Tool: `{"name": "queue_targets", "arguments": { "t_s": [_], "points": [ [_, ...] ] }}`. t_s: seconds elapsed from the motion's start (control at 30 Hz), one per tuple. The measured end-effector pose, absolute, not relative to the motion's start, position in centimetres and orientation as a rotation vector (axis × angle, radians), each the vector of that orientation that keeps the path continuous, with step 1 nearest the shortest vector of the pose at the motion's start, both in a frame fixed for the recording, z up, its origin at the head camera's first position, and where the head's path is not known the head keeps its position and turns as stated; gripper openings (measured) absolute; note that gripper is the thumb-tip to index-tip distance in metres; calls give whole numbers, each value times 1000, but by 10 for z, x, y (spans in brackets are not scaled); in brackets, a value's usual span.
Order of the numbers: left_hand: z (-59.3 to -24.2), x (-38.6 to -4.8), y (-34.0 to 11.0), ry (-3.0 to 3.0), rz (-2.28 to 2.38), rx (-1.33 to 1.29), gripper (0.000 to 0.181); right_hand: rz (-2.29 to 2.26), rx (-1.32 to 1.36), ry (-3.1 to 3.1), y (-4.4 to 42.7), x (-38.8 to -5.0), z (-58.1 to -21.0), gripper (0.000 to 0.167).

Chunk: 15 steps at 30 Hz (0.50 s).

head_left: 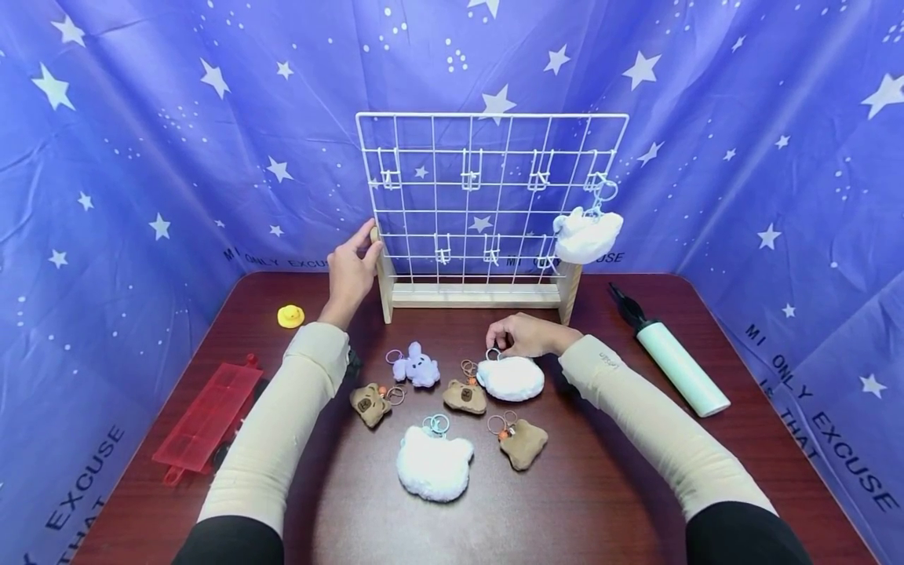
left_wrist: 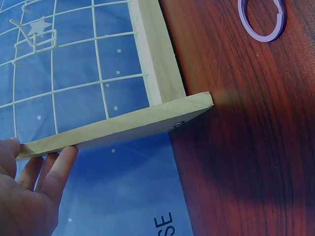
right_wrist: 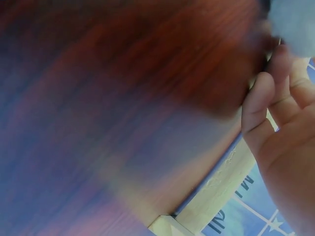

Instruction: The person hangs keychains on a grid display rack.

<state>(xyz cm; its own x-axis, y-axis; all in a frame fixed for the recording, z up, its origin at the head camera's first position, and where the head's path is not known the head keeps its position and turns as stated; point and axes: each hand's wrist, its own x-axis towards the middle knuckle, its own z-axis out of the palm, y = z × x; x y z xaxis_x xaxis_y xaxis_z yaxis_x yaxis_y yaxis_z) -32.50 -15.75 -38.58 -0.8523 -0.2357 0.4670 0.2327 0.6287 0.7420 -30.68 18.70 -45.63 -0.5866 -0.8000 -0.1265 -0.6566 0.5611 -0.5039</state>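
Clock centred on item 1, head view; 12 being the far side.

1. White plush keychain: lying on the table, at the centre, its key ring pointing towards 11 o'clock.
2. Right hand: resting at 12 o'clock, fingers curling in and apparently pinching the key ring; fingertips partly hidden.
3. Wire rack: standing farther out, at 12 o'clock.
4. Left hand: at 10 o'clock, gripping the rack's wooden side post between thumb and fingers.
5. Second white plush: hanging from a rack hook, at 1 o'clock.
6. Brown bear keychain: lying just beside item 1, at 8 o'clock.
7. Outlying: purple plush lying at 9, fluffy white plush between 7 and 8, brown plush at 6, mint pump at 3.

Handling notes, by judgement: the step in hand seems to be taking up item 1. Pinching one side of the ring, not the soft body, would be leaving its opening free. Raising it towards 1 o'clock would be avoiding the bear's rings, which could be snagging. Bracing the post lightly would be keeping the rack from tipping.
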Motion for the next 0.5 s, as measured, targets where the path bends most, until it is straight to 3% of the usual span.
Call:
{"name": "queue_targets", "arguments": {
  "t_s": [0.5],
  "points": [
    [-385,-324,-157,-2333,-1156,15,44,-732,-1100,2404,195,-307,-455,19]
  ]
}}
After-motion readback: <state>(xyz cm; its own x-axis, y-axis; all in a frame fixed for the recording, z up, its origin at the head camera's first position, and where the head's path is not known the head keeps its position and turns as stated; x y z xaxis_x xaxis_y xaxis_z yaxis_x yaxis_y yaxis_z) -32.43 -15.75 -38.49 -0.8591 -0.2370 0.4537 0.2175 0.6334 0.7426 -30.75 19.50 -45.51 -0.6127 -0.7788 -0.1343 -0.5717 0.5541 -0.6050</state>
